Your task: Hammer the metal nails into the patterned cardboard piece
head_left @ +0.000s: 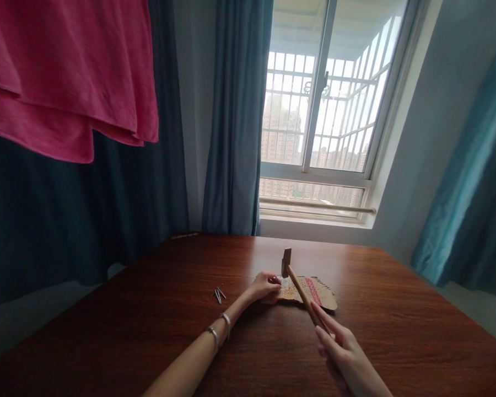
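My right hand [337, 342] is wrapped round the wooden handle of a hammer [300, 288]. The hammer's head is raised just above the left part of a flat piece of cardboard [327, 298], which has a torn edge, coloured speckles and a pink-red band. At the cardboard's left end, my left hand [265, 285] has its fingers curled together in a pinch. What those fingers hold, if anything, is too small to make out. Several loose nails [218, 293] lie on the table to the left of that hand.
The brown wooden table [149, 336] reaches back to the wall under a barred window [314, 110]. Blue curtains [237, 121] hang behind it and at the right. A pink cloth [70, 71] hangs at the upper left.
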Demonstrator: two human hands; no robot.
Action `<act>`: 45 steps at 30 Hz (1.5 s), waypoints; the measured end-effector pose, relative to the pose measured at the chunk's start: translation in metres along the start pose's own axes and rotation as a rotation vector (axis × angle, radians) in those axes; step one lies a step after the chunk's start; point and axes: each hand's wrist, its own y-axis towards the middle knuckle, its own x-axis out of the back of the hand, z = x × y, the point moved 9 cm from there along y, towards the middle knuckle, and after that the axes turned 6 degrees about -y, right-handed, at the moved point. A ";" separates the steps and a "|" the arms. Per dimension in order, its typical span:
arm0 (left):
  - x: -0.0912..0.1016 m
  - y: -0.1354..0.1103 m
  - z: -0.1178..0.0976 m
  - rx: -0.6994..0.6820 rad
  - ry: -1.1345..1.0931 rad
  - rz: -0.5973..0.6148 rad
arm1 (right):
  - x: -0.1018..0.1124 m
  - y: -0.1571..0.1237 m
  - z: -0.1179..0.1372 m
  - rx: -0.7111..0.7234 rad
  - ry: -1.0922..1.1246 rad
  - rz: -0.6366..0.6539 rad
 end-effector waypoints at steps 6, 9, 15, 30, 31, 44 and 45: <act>-0.001 0.000 0.000 0.008 -0.012 -0.004 | 0.000 0.001 -0.008 0.011 0.072 -0.035; 0.000 -0.001 -0.002 0.006 -0.012 -0.006 | -0.001 0.000 -0.007 0.013 0.062 -0.032; 0.000 0.000 -0.001 0.010 -0.010 -0.014 | -0.004 0.001 0.000 0.047 0.039 0.008; -0.001 0.000 0.001 -0.002 -0.013 -0.005 | -0.008 0.003 -0.008 0.033 0.043 0.034; -0.001 0.000 0.001 -0.002 -0.012 -0.006 | -0.007 0.003 -0.010 0.021 0.050 0.030; -0.003 0.001 0.001 -0.001 -0.099 0.064 | 0.006 0.003 -0.017 -0.017 0.175 -0.082; -0.002 0.002 0.003 0.004 -0.102 0.068 | 0.007 0.003 -0.018 -0.019 0.183 -0.087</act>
